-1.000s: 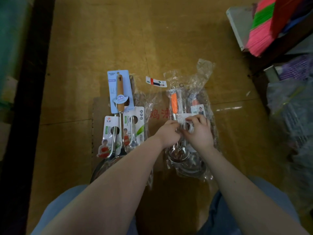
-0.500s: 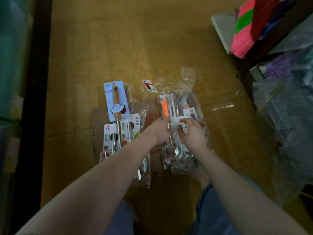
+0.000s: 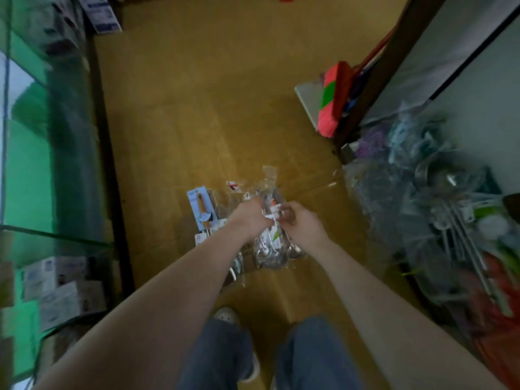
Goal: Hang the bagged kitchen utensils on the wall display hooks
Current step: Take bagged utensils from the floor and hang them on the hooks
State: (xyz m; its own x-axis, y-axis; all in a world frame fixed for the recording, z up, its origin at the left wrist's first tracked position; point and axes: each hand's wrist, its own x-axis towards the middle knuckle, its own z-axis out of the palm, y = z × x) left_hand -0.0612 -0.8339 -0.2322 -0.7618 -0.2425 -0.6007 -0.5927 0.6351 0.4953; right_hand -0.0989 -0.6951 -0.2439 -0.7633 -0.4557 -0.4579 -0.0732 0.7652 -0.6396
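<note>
View from above, looking down at a person's two bare forearms reaching toward a brown floor [image 3: 197, 108]. The left hand [image 3: 251, 213] and the right hand [image 3: 302, 223] meet at one clear plastic bag of utensils [image 3: 268, 246]. Both hands have their fingers curled round its upper part, where a white label card sits. Shiny metal spoon or ladle bowls show through the lower end of the bag; their number is too blurred to count. Whether the bag's bottom touches the floor cannot be told. Just left of the bag, on the floor, lies one wood-handled utensil [image 3: 203, 209] on a blue backing card, partly hidden by the left arm. One small loose tag [image 3: 233, 186] lies near the bag's top. Below the arms are two legs in blue jeans and one pale shoe [image 3: 225, 315]. Along the left edge stands one glass cabinet [image 3: 42, 136] with green shelves, holding several small white boxes [image 3: 62, 282] low down. At upper right, one broom [image 3: 329, 108] with pink and green bristles leans by a dark post. On the right, well apart from the hands, sits a heap of bagged metalware [image 3: 450, 220], blurred.
</note>
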